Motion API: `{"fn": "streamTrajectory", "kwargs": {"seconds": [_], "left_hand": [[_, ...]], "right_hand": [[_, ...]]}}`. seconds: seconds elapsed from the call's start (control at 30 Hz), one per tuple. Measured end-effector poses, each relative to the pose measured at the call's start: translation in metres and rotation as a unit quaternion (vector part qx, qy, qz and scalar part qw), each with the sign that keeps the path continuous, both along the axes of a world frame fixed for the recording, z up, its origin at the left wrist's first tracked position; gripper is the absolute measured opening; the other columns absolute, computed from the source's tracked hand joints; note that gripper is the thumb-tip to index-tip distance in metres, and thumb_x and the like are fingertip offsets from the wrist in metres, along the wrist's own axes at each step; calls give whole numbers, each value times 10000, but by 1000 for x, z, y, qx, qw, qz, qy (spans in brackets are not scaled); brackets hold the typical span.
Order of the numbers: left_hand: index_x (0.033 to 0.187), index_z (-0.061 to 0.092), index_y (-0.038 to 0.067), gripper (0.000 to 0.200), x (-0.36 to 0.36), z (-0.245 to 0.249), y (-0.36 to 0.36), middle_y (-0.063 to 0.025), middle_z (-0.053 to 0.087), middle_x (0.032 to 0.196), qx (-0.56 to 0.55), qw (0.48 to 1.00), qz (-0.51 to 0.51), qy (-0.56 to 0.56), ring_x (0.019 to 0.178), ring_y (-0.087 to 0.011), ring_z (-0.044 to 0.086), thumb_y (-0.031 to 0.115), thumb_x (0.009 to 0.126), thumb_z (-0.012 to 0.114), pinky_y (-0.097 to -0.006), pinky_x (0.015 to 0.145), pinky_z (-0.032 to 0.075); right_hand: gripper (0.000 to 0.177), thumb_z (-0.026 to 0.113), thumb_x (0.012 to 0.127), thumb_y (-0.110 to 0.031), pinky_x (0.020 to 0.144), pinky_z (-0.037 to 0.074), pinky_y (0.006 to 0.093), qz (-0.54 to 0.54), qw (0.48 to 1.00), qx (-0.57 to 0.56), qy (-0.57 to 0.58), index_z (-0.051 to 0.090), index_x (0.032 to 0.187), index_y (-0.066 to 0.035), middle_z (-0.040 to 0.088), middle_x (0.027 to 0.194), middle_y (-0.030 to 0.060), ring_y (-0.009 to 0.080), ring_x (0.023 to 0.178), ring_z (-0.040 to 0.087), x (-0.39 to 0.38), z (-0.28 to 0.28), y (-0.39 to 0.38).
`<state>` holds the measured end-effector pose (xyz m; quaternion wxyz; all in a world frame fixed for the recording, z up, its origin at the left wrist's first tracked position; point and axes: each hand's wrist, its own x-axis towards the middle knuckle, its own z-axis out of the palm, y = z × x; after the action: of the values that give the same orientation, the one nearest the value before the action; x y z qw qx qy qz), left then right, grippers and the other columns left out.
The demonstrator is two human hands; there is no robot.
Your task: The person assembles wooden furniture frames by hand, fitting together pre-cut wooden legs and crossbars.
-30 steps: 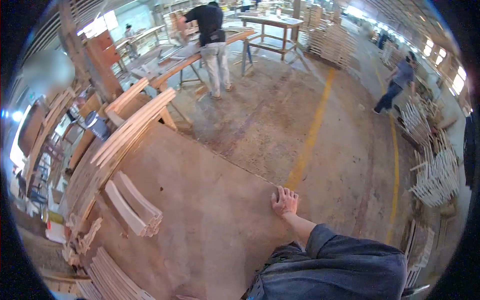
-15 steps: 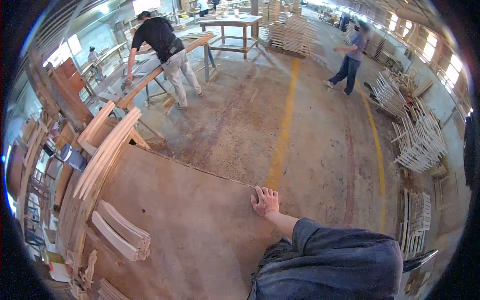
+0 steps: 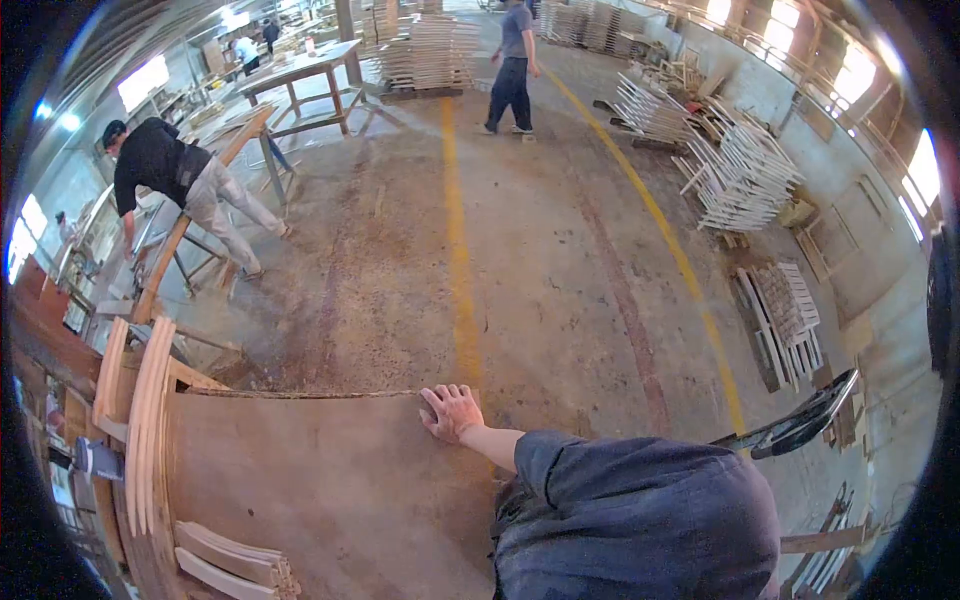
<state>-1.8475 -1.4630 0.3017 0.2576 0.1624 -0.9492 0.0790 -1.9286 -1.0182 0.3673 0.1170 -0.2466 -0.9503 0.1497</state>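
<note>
My right hand point(image 3: 452, 412) rests palm down on the far right corner of a wide brown board or tabletop point(image 3: 320, 460). Its fingers are slightly apart at the edge, and nothing is held in it. A dark sleeve covers the upper arm. My left hand is out of view. On the board's left side lie long, curved pale wood pieces point(image 3: 150, 430), with a stack of shorter curved pieces point(image 3: 232, 562) near the bottom.
A person in black point(image 3: 165, 170) bends over a long wooden bench at the left. Another person point(image 3: 515, 70) stands on the floor ahead. Slatted wood stacks point(image 3: 740, 165) line the right wall. A black, curved object point(image 3: 810, 415) sits right of my shoulder. A table point(image 3: 300, 72) stands behind.
The view has swung to the right, so the board and bench appear farther left. The person ahead has turned and changed stride. My right hand stays on the board's corner.
</note>
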Motion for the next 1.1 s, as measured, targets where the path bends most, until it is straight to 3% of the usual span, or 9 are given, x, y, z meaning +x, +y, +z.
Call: {"fn": "streamTrajectory", "kwargs": {"seconds": [0.33,0.7,0.9,1.1], "left_hand": [[1280,560,123,614,4,0,-14,-210,530,1312,-8,999,39,1,1242,-427,459,577,868,548,-581,1010,349],[1283,560,125,620,106,6,-48,-210,527,1316,-27,949,313,-13,1244,-425,458,585,867,542,-579,1011,348],[1284,560,127,623,141,8,-41,-210,526,1318,-13,922,385,-34,1246,-425,458,589,867,539,-577,1012,347],[1285,559,128,627,148,7,-48,-211,524,1321,-1,909,415,-39,1247,-424,458,593,867,535,-576,1013,347]], "right_hand": [[444,542,878,-401,932,390,440,20,1000,-3,-9,531,1242,-145,594,1121,136,312,1077,550,-1,4,2],[436,528,874,-397,950,381,454,32,999,8,-19,555,1223,-138,600,1150,125,311,1098,545,-10,1,-3],[471,561,847,-402,941,375,466,23,999,32,-22,522,1244,-151,587,1144,111,306,1098,540,-11,-7,-4],[452,527,884,-383,1008,346,463,9,999,13,-42,522,1269,-146,580,1216,115,315,1161,515,-12,-1,-7]]}}
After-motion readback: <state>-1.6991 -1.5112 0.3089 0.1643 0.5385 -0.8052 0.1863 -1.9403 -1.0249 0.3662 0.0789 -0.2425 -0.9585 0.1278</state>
